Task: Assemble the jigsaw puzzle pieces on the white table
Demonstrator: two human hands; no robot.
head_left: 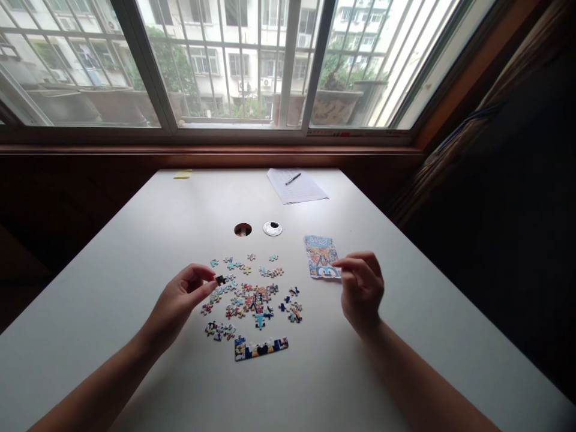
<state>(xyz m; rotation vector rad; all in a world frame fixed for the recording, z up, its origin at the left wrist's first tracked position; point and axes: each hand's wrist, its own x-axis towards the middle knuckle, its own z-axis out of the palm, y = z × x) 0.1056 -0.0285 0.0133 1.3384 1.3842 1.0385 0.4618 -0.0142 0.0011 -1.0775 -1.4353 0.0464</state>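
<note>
Between thumb and fingers, my left hand (185, 294) pinches a dark puzzle piece (220, 280) just above the left side of the scattered puzzle pieces (252, 295). My right hand (363, 289) is curled, with its index fingertip at the right edge of a small colourful picture card (322, 258); I cannot tell if it grips the card or only touches it. Close to me lies a joined strip of puzzle pieces (261, 349) with a straight lower edge. A small group of loose dark-blue and orange pieces (292, 307) sits to the right of the main cluster.
The white table (112, 258) reaches to the barred window (234, 66). Near its far edge are paper sheets (299, 191) with a pen (293, 179) on top, and a yellow note (183, 174). A round hole (243, 230) is beside a metal cap (272, 228).
</note>
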